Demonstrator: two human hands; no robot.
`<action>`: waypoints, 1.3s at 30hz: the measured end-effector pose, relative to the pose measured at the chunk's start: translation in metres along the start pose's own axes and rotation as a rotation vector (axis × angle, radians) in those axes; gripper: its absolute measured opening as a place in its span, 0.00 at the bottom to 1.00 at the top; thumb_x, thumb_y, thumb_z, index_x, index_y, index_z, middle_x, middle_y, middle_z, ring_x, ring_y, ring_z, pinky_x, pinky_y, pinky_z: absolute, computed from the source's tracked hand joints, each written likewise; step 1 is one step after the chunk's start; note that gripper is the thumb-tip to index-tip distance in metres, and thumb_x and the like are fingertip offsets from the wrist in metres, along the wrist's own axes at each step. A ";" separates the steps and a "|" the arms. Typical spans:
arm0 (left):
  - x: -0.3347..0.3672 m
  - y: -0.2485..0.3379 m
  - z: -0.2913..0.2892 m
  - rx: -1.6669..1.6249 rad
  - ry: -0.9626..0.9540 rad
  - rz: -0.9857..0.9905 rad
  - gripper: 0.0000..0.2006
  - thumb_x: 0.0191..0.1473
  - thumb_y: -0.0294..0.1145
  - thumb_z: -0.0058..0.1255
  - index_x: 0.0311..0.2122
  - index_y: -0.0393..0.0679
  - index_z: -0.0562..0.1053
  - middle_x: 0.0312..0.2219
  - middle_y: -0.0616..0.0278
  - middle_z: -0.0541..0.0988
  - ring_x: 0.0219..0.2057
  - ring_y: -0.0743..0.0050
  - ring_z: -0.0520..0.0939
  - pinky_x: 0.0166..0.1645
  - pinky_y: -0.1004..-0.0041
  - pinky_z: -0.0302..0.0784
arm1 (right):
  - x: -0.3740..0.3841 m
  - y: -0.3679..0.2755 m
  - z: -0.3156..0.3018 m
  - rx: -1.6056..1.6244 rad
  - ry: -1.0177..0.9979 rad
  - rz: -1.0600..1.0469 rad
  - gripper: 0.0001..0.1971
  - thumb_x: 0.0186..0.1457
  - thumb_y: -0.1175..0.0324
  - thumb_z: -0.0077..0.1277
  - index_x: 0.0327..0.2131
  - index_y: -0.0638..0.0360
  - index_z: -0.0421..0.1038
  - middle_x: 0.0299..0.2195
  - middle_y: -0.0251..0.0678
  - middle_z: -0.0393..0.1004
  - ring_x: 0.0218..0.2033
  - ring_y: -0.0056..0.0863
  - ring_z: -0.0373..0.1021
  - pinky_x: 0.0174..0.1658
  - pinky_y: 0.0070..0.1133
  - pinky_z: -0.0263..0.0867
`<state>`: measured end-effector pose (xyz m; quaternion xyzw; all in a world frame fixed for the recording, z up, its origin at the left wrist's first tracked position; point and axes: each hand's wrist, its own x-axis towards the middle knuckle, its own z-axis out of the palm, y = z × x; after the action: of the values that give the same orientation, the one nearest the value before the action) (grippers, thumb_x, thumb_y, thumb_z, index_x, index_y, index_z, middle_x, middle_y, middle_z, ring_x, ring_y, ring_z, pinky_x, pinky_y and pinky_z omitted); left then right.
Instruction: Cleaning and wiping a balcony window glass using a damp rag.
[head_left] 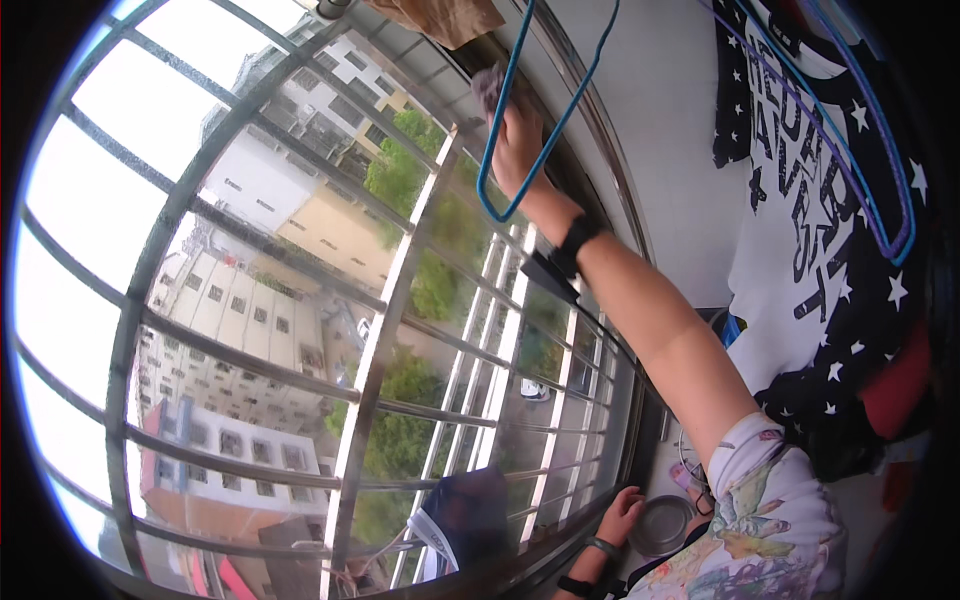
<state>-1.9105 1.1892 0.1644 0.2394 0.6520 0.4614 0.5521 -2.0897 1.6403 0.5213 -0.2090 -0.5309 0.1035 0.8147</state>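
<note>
My right arm stretches up along the window. Its hand (517, 142) is closed on a bunched grey cloth (487, 90), pressed against the dark window frame near the top. A black band circles that wrist. In front of the hand hangs a blue wire hanger (505, 205), partly crossing it from view. Low down, my left hand (622, 513) is beside the lower window frame, its fingers loosely bent and apart with nothing seen in them. Next to it is a round grey basin (662, 525).
A metal grille (360, 400) spans the window, with buildings and trees beyond. A black-and-white star-patterned garment (810, 200) hangs at the right with blue and purple hangers. Brown paper (440, 18) is at the top. A dark cloth-like item (470, 520) shows at the lower window.
</note>
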 end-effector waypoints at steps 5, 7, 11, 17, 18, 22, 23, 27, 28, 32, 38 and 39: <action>0.010 -0.006 -0.001 -0.030 -0.005 -0.033 0.18 0.54 0.28 0.41 0.50 0.38 0.59 0.39 0.59 0.72 0.41 0.76 0.72 0.47 0.77 0.67 | 0.038 0.043 0.038 0.084 -0.176 -0.032 0.15 0.50 0.66 0.45 0.40 0.65 0.64 0.43 0.55 0.62 0.43 0.51 0.58 0.46 0.37 0.56; 0.013 -0.004 -0.003 -0.064 0.023 -0.089 0.18 0.53 0.28 0.41 0.50 0.38 0.59 0.38 0.59 0.72 0.40 0.76 0.72 0.46 0.77 0.67 | 0.015 0.062 0.043 -0.073 -0.240 0.045 0.16 0.52 0.64 0.43 0.42 0.65 0.62 0.44 0.54 0.61 0.44 0.51 0.58 0.47 0.37 0.56; 0.020 -0.018 -0.009 -0.107 0.050 -0.108 0.18 0.53 0.28 0.41 0.50 0.38 0.59 0.38 0.59 0.72 0.39 0.76 0.73 0.46 0.77 0.67 | -0.050 0.084 0.032 -0.010 -0.225 0.236 0.18 0.54 0.60 0.39 0.41 0.66 0.63 0.43 0.55 0.62 0.42 0.52 0.61 0.46 0.35 0.58; 0.036 -0.037 0.014 -0.083 -0.033 -0.108 0.18 0.53 0.28 0.42 0.50 0.38 0.59 0.38 0.61 0.72 0.39 0.77 0.73 0.46 0.77 0.67 | -0.184 0.209 -0.053 -0.328 -0.354 0.235 0.15 0.54 0.60 0.38 0.36 0.63 0.65 0.39 0.52 0.66 0.39 0.50 0.62 0.43 0.36 0.61; 0.034 -0.060 0.012 -0.106 -0.010 -0.089 0.18 0.53 0.28 0.42 0.49 0.38 0.60 0.38 0.61 0.72 0.39 0.77 0.73 0.46 0.77 0.67 | -0.212 0.209 -0.069 -0.471 -0.558 0.273 0.15 0.54 0.60 0.38 0.35 0.62 0.66 0.38 0.53 0.66 0.39 0.50 0.63 0.41 0.37 0.62; 0.034 -0.076 0.004 -0.106 0.043 -0.098 0.17 0.53 0.28 0.42 0.49 0.38 0.61 0.38 0.62 0.72 0.40 0.77 0.72 0.47 0.78 0.66 | -0.216 0.179 -0.073 -0.461 -0.663 0.787 0.13 0.54 0.61 0.37 0.34 0.60 0.67 0.38 0.52 0.66 0.38 0.49 0.64 0.38 0.39 0.63; 0.031 -0.073 0.003 -0.091 0.065 -0.109 0.16 0.53 0.27 0.42 0.48 0.38 0.61 0.38 0.62 0.72 0.41 0.77 0.72 0.47 0.78 0.66 | -0.206 0.168 -0.067 -0.461 -0.665 0.782 0.13 0.54 0.61 0.37 0.34 0.60 0.67 0.38 0.52 0.66 0.38 0.49 0.64 0.38 0.39 0.63; 0.022 -0.022 0.006 -0.132 0.050 -0.123 0.16 0.53 0.26 0.42 0.48 0.38 0.62 0.37 0.60 0.73 0.38 0.77 0.74 0.45 0.78 0.69 | -0.142 0.122 -0.031 -0.174 -0.318 0.493 0.12 0.52 0.63 0.42 0.34 0.62 0.66 0.39 0.49 0.67 0.39 0.49 0.64 0.42 0.37 0.61; 0.023 -0.014 0.004 -0.097 0.031 -0.103 0.16 0.53 0.26 0.42 0.48 0.38 0.61 0.36 0.59 0.73 0.37 0.75 0.74 0.44 0.77 0.70 | -0.123 0.109 -0.020 -0.171 -0.302 0.407 0.12 0.51 0.64 0.43 0.35 0.62 0.66 0.39 0.49 0.66 0.40 0.49 0.63 0.43 0.36 0.60; 0.022 -0.012 0.002 -0.158 0.059 -0.123 0.16 0.53 0.25 0.42 0.48 0.37 0.61 0.36 0.59 0.73 0.38 0.74 0.74 0.44 0.76 0.70 | -0.059 0.079 0.009 -0.136 -0.177 0.063 0.12 0.49 0.67 0.45 0.36 0.63 0.66 0.40 0.47 0.65 0.42 0.46 0.60 0.46 0.34 0.58; 0.024 -0.039 -0.005 -0.161 0.032 -0.117 0.17 0.53 0.28 0.42 0.49 0.38 0.60 0.39 0.57 0.72 0.40 0.73 0.73 0.46 0.75 0.68 | -0.068 0.121 0.014 -0.077 -0.378 0.242 0.13 0.50 0.67 0.44 0.39 0.63 0.64 0.42 0.49 0.64 0.41 0.46 0.61 0.44 0.33 0.60; 0.022 -0.043 -0.006 -0.181 0.065 -0.140 0.17 0.53 0.28 0.42 0.48 0.38 0.61 0.39 0.58 0.72 0.40 0.73 0.73 0.46 0.76 0.68 | -0.085 0.121 0.012 -0.171 -0.324 0.151 0.14 0.50 0.67 0.44 0.39 0.63 0.64 0.42 0.49 0.63 0.41 0.46 0.61 0.44 0.34 0.60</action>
<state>-1.9131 1.1853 0.1157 0.1274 0.6403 0.4862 0.5809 -2.1293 1.7173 0.4011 -0.2972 -0.6448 0.1512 0.6878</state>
